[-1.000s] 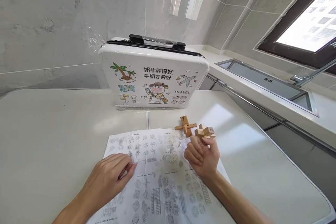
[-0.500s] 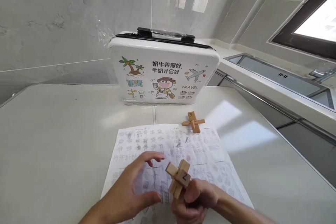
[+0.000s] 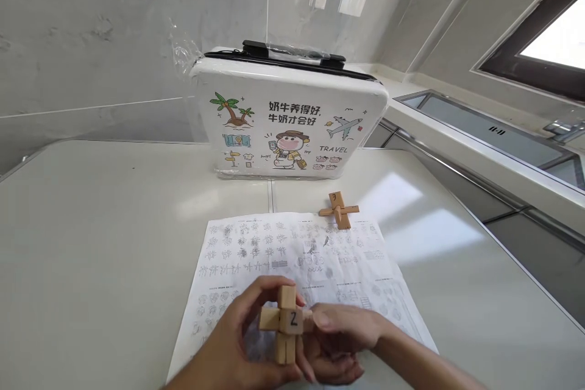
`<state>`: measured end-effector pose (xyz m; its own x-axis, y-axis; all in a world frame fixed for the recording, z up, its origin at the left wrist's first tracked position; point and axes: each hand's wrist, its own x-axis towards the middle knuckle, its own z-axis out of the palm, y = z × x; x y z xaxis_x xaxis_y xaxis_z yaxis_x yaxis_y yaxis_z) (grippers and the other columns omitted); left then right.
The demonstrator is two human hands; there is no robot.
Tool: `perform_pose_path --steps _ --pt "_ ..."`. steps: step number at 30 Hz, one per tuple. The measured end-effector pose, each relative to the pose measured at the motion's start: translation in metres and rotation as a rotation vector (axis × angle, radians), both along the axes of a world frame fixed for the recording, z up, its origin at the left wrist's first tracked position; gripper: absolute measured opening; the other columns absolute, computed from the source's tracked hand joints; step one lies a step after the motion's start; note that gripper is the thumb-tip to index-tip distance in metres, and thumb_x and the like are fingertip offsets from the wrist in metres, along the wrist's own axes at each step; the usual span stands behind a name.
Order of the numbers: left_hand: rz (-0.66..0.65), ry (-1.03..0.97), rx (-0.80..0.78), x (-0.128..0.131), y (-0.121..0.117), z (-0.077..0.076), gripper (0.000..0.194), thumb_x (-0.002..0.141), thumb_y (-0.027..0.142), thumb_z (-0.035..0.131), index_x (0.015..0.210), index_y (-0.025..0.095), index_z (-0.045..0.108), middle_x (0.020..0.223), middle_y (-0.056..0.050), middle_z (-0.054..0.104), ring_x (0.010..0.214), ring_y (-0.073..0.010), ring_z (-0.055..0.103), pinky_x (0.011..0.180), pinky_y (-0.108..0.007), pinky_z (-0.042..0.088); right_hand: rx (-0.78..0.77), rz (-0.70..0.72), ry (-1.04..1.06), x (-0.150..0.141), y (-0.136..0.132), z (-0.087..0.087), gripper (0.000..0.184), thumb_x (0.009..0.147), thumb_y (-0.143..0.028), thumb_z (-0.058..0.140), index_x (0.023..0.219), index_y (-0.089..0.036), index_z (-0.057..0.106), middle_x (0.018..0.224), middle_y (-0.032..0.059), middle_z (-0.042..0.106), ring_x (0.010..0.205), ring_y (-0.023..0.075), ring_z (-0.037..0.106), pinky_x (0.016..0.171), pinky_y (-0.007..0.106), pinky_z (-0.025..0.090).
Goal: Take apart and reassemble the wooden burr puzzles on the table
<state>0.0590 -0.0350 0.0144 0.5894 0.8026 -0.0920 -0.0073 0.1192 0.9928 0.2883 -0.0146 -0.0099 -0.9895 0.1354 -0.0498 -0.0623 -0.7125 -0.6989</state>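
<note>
A wooden burr puzzle (image 3: 287, 322) with crossing blocks is held up over the printed sheet, the number 2 facing me. My left hand (image 3: 235, 338) curves around its left side, fingers at the top block and thumb at the bottom one. From the right, my right hand (image 3: 345, 332) pinches the block that sticks out on that side, its other fingers curled below. A second wooden cross puzzle (image 3: 339, 212), marked 3, lies at the sheet's far edge, untouched.
The creased paper sheet (image 3: 256, 244) with printed diagrams covers the near middle of the white table (image 3: 114, 244). Behind it stands a white, plastic-wrapped case (image 3: 297, 91) with a black handle against the tiled wall. A counter with a sink (image 3: 503, 134) runs along the right.
My left hand has closed in from the left and taken hold of the puzzle. The puzzle has shifted slightly left and turned more upright. My right hand has kept its grip.
</note>
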Motion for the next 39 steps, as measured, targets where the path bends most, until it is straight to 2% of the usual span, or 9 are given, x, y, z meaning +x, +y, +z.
perform_pose_path --steps 5,8,12,15,18,25,30,33,39 --pt "0.105 0.090 0.076 -0.009 0.002 -0.013 0.071 0.080 0.033 0.089 0.141 0.036 0.051 0.118 -0.006 0.070 0.105 -0.0266 0.072 0.094 -0.041 0.062 0.147 -0.357 -0.118 0.009 0.002 0.000 0.043 0.105 -0.061 0.058 0.103 -0.018 0.055 0.052 -0.0103 0.052 0.033 0.0083 0.045 0.030 0.015 0.032" --pt "0.138 0.140 0.117 -0.011 0.002 -0.015 0.072 0.077 0.037 0.092 0.139 0.036 0.055 0.115 -0.006 0.068 0.105 -0.0268 0.069 0.093 -0.040 0.061 0.161 -0.369 -0.171 0.009 0.001 -0.004 0.040 0.104 -0.057 0.064 0.110 -0.019 0.052 0.058 -0.0091 0.059 0.036 0.0074 0.048 0.031 0.014 0.036" --pt "0.082 0.082 0.124 -0.007 0.004 -0.009 0.068 0.073 0.042 0.094 0.133 0.036 0.062 0.116 -0.005 0.064 0.105 -0.0260 0.067 0.091 -0.039 0.059 0.170 -0.361 -0.207 0.005 0.000 -0.002 0.043 0.101 -0.058 0.068 0.111 -0.019 0.053 0.070 -0.0057 0.063 0.038 0.0059 0.052 0.034 0.014 0.042" --pt "0.042 0.012 0.125 -0.003 0.004 -0.006 0.065 0.074 0.046 0.094 0.130 0.034 0.065 0.113 -0.005 0.062 0.100 -0.0246 0.065 0.089 -0.039 0.058 0.191 -0.372 -0.208 0.002 -0.001 0.000 0.044 0.098 -0.056 0.073 0.107 -0.017 0.056 0.079 -0.0016 0.066 0.041 0.0055 0.055 0.036 0.016 0.046" --pt "0.070 0.024 0.143 -0.001 0.004 -0.006 0.063 0.073 0.053 0.094 0.126 0.032 0.067 0.109 -0.005 0.060 0.098 -0.0248 0.064 0.086 -0.039 0.057 0.255 -0.454 -0.232 0.001 -0.003 -0.001 0.039 0.098 -0.052 0.074 0.100 -0.017 0.059 0.079 -0.0002 0.067 0.043 0.0064 0.056 0.037 0.016 0.043" --pt "0.123 0.115 0.260 -0.003 0.008 -0.007 0.064 0.071 0.051 0.096 0.126 0.034 0.067 0.105 -0.003 0.059 0.092 -0.0217 0.062 0.079 -0.033 0.055 0.518 -0.639 -0.324 0.001 -0.007 0.003 0.023 0.100 -0.039 0.073 0.101 -0.019 0.064 0.070 -0.0038 0.059 0.049 0.0080 0.050 0.046 0.019 0.039" --pt "0.166 0.139 0.320 -0.003 0.007 -0.012 0.068 0.070 0.047 0.098 0.128 0.036 0.065 0.108 -0.002 0.060 0.093 -0.0211 0.063 0.079 -0.032 0.055 0.753 -0.767 -0.440 -0.005 -0.014 0.002 0.006 0.099 -0.022 0.064 0.104 -0.021 0.066 0.074 -0.0021 0.062 0.058 0.0109 0.053 0.056 0.022 0.040" --pt "0.198 0.146 0.309 -0.002 0.005 -0.013 0.067 0.069 0.044 0.099 0.125 0.035 0.064 0.106 -0.002 0.060 0.092 -0.0204 0.063 0.077 -0.030 0.054 0.864 -0.883 -0.530 -0.008 -0.018 -0.004 0.014 0.094 -0.014 0.061 0.105 -0.022 0.064 0.081 -0.0010 0.067 0.062 0.0119 0.055 0.058 0.023 0.041" --pt "0.207 0.125 0.218 0.000 0.004 -0.010 0.061 0.070 0.045 0.098 0.117 0.031 0.061 0.105 -0.002 0.060 0.088 -0.0196 0.062 0.073 -0.028 0.052 0.970 -0.976 -0.581 -0.014 -0.025 -0.011 0.019 0.092 -0.015 0.060 0.108 -0.024 0.061 0.068 -0.0053 0.061 0.055 0.0121 0.050 0.054 0.023 0.037"
